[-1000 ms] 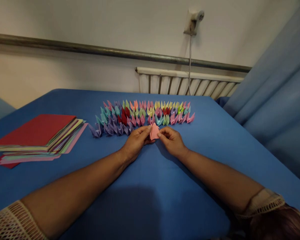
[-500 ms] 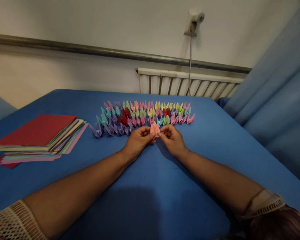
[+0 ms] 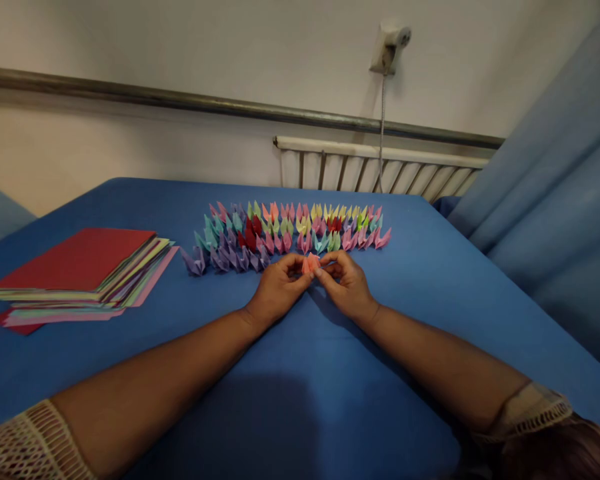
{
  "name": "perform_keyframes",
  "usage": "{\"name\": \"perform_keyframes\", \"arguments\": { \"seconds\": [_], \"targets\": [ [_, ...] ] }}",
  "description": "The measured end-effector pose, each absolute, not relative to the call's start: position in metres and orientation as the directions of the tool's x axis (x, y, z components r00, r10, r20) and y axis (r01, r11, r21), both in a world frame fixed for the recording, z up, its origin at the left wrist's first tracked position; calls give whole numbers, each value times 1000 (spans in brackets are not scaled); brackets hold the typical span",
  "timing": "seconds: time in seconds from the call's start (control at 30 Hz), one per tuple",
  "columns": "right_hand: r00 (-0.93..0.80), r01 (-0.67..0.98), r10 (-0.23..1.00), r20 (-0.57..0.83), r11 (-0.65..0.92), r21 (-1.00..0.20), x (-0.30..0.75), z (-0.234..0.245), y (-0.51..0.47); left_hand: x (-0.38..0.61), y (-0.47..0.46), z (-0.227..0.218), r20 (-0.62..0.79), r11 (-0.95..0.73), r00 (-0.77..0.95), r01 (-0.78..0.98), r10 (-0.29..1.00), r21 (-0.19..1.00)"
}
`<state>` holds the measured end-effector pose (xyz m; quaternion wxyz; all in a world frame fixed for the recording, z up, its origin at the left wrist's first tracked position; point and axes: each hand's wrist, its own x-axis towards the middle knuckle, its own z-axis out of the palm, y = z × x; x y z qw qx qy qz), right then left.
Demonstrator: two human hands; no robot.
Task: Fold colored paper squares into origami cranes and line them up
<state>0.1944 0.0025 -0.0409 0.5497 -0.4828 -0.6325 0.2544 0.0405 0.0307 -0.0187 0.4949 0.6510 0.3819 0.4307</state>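
A small salmon-pink folded paper crane (image 3: 311,265) is pinched between my two hands, just above the blue cloth. My left hand (image 3: 283,283) grips its left side with thumb and fingers closed. On the other side, my right hand (image 3: 347,283) holds it the same way, the thumb pressed to the front. Part of the paper is hidden by the fingertips. Right behind the hands stand rows of folded paper cranes (image 3: 305,241) in purple, teal, red, pink, yellow and green.
To the left lies a stack of coloured paper sheets (image 3: 75,260), a red one on top. Blue cloth (image 3: 260,413) covers the table. Beyond its far edge are a radiator (image 3: 380,152), a metal pipe (image 3: 190,102) and a socket with a cable (image 3: 385,57). A blue curtain (image 3: 545,180) hangs at right.
The pink crane's upright points, tall before, now look lower and more spread between my fingers. Both hands stay almost in place.
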Motion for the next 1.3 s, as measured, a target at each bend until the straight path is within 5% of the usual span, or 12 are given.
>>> {"name": "perform_keyframes", "arguments": {
  "seconds": [0.33, 0.57, 1.3],
  "targets": [
    [2, 422, 857, 514, 466, -778, 196, -38, 1, 38, 28, -22, 217, -322, 422, 194, 880, 927],
    [19, 379, 864, 504, 460, -803, 203, -41, 9, 38, 31, -17, 168, -183, 390, 2, 906, 983],
    [-104, 418, 910, 402, 407, -812, 208, -48, 12, 36, 39, -21, 161, -260, 421, 190, 893, 947]
  ]
}}
